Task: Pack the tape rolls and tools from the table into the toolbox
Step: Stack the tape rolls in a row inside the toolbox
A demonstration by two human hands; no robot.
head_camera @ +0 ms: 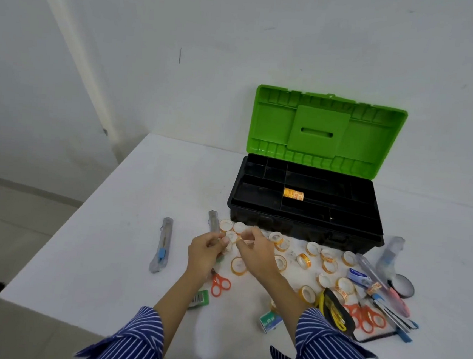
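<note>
- Both hands, left (204, 252) and right (254, 252), met over the counter (115, 240), each grip pinching small tape rolls (231, 237).
- More rolls lay loose before the open toolbox (307, 211).
- Stacking them evenly first would probably ease dropping them in.

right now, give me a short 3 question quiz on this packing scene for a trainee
1. True or false: the toolbox lid is closed.
2. Which is already inside the toolbox tray?
A. a stack of tape rolls
B. orange scissors
C. a utility knife
3. Fill in: the left hand and right hand meet over small ____ rolls in front of the toolbox.

Key: 1 false, the green lid stands open; 2 A, while the orange scissors and the utility knife lie on the table; 3 tape.
</note>
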